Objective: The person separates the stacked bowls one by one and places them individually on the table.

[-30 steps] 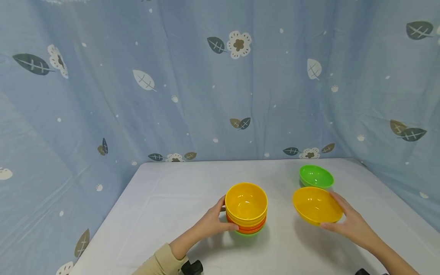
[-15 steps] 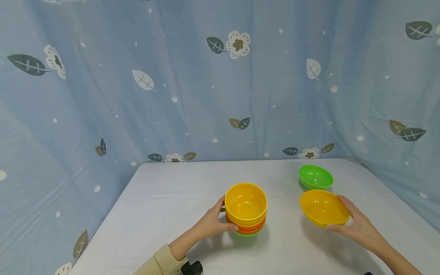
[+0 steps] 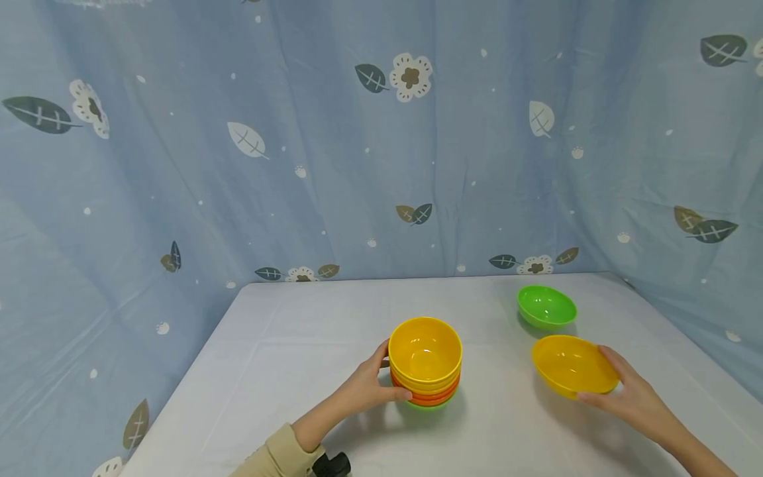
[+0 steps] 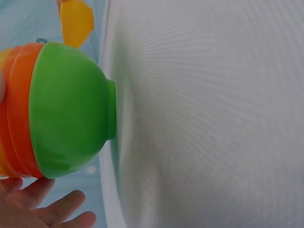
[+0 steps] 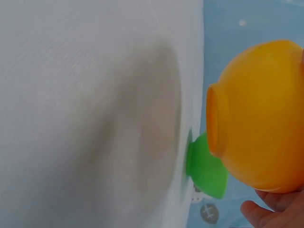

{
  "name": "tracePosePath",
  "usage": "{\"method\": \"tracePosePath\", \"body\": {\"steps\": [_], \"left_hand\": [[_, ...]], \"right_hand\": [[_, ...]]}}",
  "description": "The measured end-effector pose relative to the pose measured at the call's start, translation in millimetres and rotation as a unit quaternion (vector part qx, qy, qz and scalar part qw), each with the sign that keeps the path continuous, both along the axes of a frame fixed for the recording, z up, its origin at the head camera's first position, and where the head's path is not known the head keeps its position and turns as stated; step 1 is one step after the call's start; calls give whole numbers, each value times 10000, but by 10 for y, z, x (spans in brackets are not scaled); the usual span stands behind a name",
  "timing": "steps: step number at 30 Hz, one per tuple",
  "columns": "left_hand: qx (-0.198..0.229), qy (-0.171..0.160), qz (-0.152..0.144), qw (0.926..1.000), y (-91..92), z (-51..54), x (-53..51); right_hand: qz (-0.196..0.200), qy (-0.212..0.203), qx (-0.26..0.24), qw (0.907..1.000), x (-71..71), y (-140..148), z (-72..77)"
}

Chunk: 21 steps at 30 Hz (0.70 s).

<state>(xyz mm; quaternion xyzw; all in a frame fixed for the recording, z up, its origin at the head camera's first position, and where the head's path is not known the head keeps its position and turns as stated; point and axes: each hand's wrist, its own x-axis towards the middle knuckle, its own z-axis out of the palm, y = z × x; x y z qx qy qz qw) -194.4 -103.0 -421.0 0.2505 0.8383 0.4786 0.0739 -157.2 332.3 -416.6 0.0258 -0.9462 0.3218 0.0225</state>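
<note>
Near the middle of the table stands a stack of nested bowls [image 3: 425,354], yellow on top, orange below and a green bowl [image 4: 71,111] at the bottom. My left hand [image 3: 372,384] grips the stack's left side, thumb in front and fingers behind. Over on the right, my right hand [image 3: 632,397] holds a yellow bowl [image 3: 573,366] by its right rim. In the right wrist view the yellow bowl [image 5: 261,118] hangs above the tabletop, its foot apart from the cloth. Behind it a single green bowl [image 3: 546,307] rests on the table.
A white cloth covers the table [image 3: 310,331]. A blue curtain [image 3: 334,165] with leaf and flower prints hangs behind it and along both sides. A black device [image 3: 332,465] sits at my left wrist.
My right hand has moved to the right and slightly toward me with the yellow bowl, uncovering more of the green bowl. The left hand and the stack stay in place.
</note>
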Motion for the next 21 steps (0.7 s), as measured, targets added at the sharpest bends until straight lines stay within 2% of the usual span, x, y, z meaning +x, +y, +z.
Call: {"method": "tracePosePath", "body": {"steps": [11, 21], "left_hand": [[-16, 5, -13, 10000, -6, 8, 1], [8, 46, -49, 10000, -12, 7, -13]], "right_hand": [[-135, -184, 226, 9995, -25, 105, -80], [-141, -325, 231, 9991, -26, 146, -128]]}}
